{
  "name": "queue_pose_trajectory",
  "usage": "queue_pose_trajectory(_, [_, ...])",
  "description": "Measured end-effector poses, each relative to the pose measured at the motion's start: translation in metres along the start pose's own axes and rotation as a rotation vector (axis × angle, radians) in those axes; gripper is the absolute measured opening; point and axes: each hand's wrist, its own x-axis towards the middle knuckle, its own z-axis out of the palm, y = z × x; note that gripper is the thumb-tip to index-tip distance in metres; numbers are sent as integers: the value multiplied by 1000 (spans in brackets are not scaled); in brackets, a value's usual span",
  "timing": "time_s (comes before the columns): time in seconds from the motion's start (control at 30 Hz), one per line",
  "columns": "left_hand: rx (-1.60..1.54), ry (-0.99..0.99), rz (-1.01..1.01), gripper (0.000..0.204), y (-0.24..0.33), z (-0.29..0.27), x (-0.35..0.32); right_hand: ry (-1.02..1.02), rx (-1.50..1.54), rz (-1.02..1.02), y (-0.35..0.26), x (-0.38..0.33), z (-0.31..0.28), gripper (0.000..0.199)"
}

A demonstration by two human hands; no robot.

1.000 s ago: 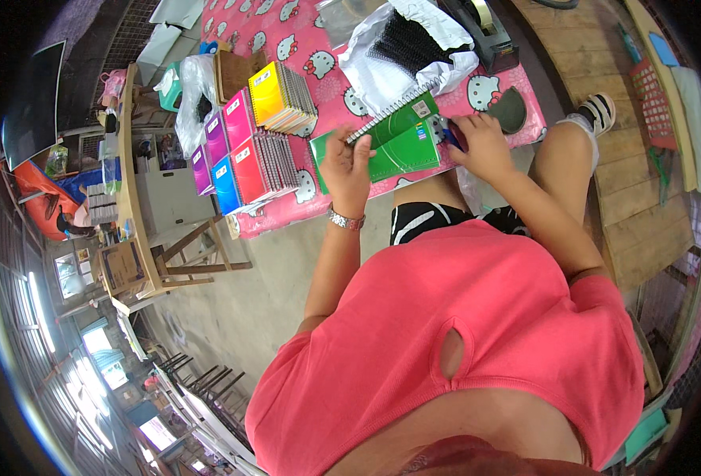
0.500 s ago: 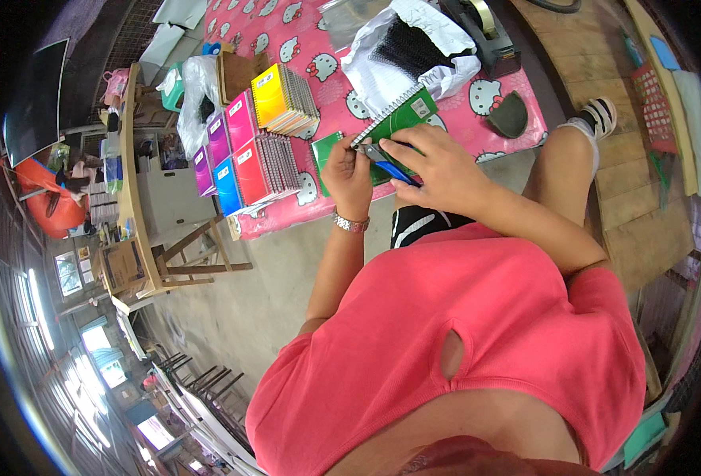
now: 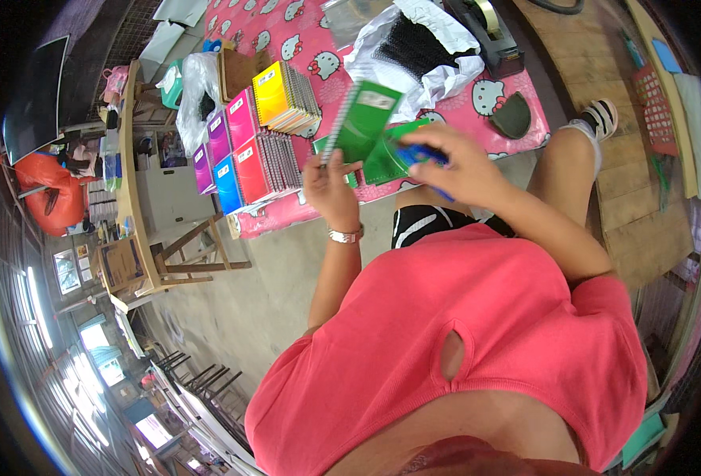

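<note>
My left hand (image 3: 332,193) grips the lower end of a green spiral notebook (image 3: 370,119), which is raised and tilted, its wire edge to the left. In my right hand (image 3: 468,168) are pliers with blue handles (image 3: 428,155), a little apart from that notebook; their jaws are blurred. Beneath, at the table's near edge, lie more green notebooks (image 3: 385,165), partly covered by my hands and the raised one. To the left stand stacks of spiral notebooks: yellow (image 3: 270,94), red (image 3: 248,162), blue (image 3: 226,184), pink (image 3: 241,113) and purple (image 3: 218,131).
A pink patterned cloth (image 3: 331,36) covers the table. At its back, black binding coils (image 3: 419,46) lie on crumpled white wrapping, beside a tape dispenser (image 3: 499,54). A dark green curved piece (image 3: 511,117) sits near the right corner. A wooden bench (image 3: 644,238) runs along the right.
The green notebook has been lifted and turned more upright by my left hand. My right hand, with the pliers, has moved right, away from its wire edge.
</note>
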Motion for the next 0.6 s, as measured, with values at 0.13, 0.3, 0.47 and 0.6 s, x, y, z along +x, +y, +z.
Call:
queue_pose_trajectory(0.13, [-59,215,-207,23,-15,-52,9,370,-139,93,63,-7,-21,41])
queue_pose_trajectory(0.3, [318,277,-375,33,-65,-90,-2,379,-545,137,94,-9,-13,34])
queue_pose_trajectory(0.47, [713,298,-171,31,-101,-113,-9,458,-761,-63,73,31,-25,17])
queue_pose_trajectory(0.6, [896,218,-106,28,-104,-117,-11,435,-766,-302,63,107,-41,15])
